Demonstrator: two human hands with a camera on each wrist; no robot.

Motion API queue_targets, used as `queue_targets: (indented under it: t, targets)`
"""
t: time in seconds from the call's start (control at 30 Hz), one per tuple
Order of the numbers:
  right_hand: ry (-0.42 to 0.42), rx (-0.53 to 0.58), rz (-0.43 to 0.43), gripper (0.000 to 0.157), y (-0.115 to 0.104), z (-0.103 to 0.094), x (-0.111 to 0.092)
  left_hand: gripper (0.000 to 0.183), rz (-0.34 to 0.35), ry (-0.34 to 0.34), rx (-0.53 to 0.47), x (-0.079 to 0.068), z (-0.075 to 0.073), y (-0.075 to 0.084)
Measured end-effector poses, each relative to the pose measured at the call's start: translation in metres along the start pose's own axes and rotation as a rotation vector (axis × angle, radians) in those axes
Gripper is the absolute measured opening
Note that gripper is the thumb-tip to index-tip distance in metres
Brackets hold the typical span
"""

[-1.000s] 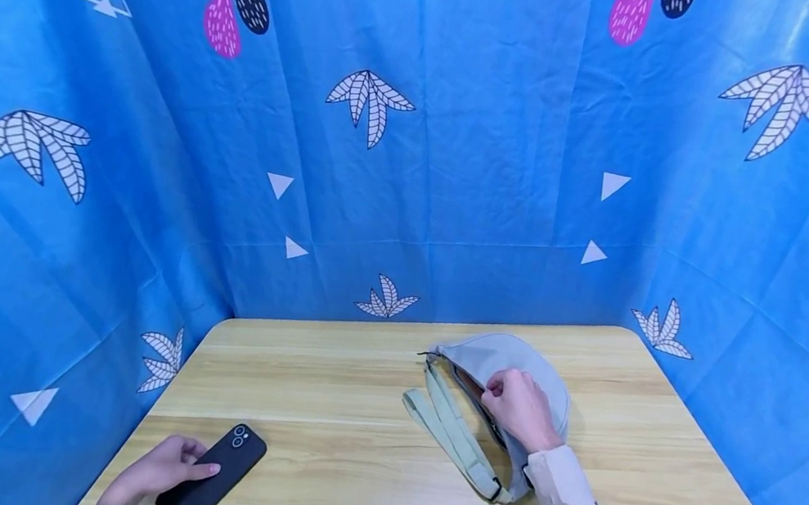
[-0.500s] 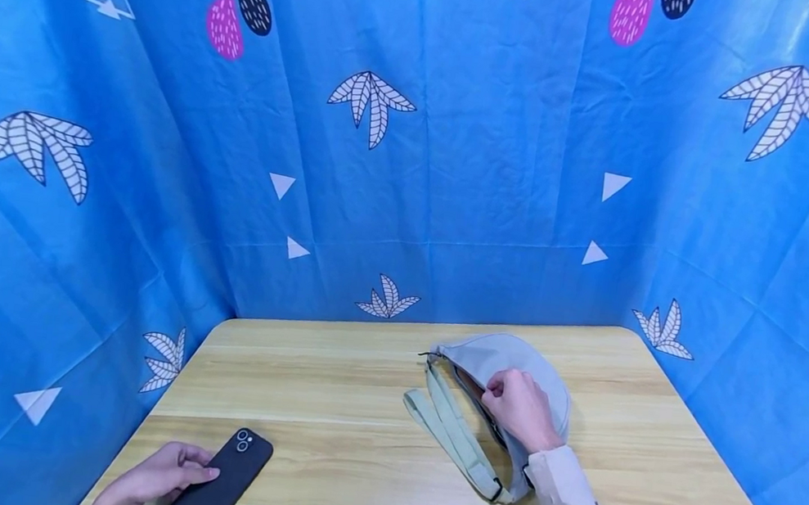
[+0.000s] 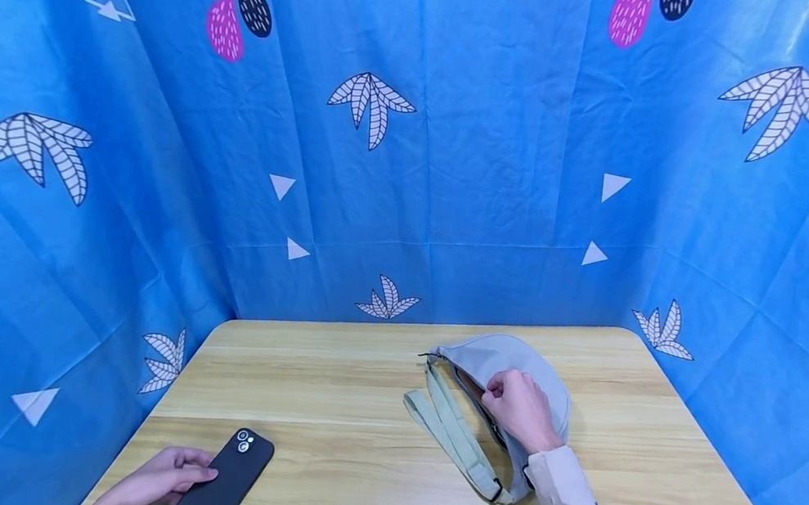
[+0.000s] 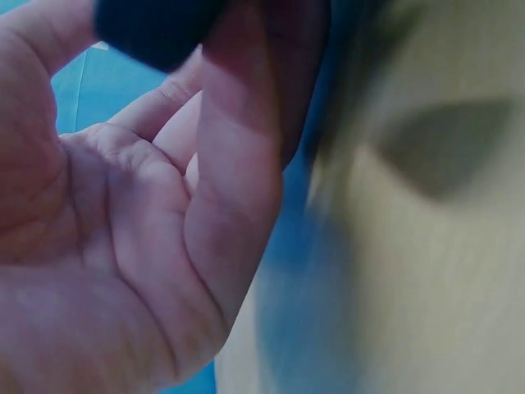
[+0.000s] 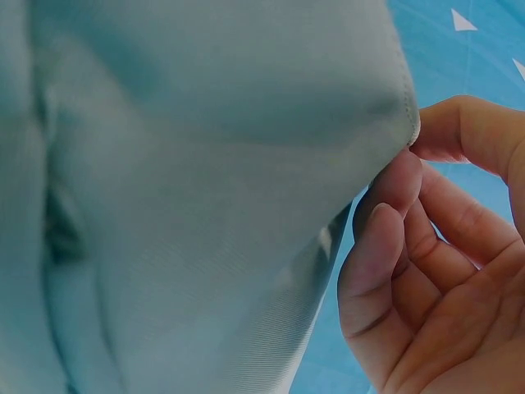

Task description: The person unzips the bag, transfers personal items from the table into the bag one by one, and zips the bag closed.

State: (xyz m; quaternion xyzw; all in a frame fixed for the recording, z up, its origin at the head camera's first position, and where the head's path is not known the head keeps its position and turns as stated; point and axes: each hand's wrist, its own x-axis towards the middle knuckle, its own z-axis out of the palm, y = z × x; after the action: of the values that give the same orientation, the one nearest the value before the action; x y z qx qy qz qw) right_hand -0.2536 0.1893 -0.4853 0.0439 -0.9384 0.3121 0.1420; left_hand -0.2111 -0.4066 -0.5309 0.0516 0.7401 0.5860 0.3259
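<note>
At the lower left of the head view, my left hand (image 3: 158, 480) grips a black smartphone (image 3: 227, 477) by its edges, with the twin camera lenses facing up. The left wrist view shows the fingers (image 4: 238, 148) bent behind a dark corner of the phone (image 4: 156, 29). To the right lies a light grey waist bag (image 3: 543, 372), its zip opening gaping toward the left. My right hand (image 3: 521, 409) pinches the edge of that opening between thumb and fingers, as the right wrist view shows on the bag's cloth (image 5: 221, 197). The inside of the bag is mostly hidden.
A pale green strap (image 3: 455, 439) with a black buckle loops out from the bag onto the wooden table (image 3: 329, 409). Blue patterned curtains (image 3: 487, 171) stand around the table's back and both sides.
The left hand and the phone have shifted slightly to the right, mostly in the first half second. The right hand keeps its hold on the bag without visible movement.
</note>
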Motion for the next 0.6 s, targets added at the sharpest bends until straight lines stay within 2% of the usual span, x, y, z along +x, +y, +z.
queue_targets:
  t: [0.13, 0.33, 0.6]
  targets:
    - [-0.004, 0.004, 0.000, 0.013, 0.0003, 0.0004, -0.0003, 0.029, -0.014, -0.029, -0.062, 0.0010, -0.0022, -0.0036]
    - [-0.003, 0.006, 0.000, 0.013, 0.0004, 0.0004, -0.0006, 0.029, -0.029, -0.035, -0.109, 0.0011, -0.0006, -0.0031]
    - [-0.003, 0.017, 0.002, 0.014, -0.0016, -0.0011, -0.0015, 0.027, -0.033, 0.007, -0.133, 0.0059, 0.0015, -0.0043]
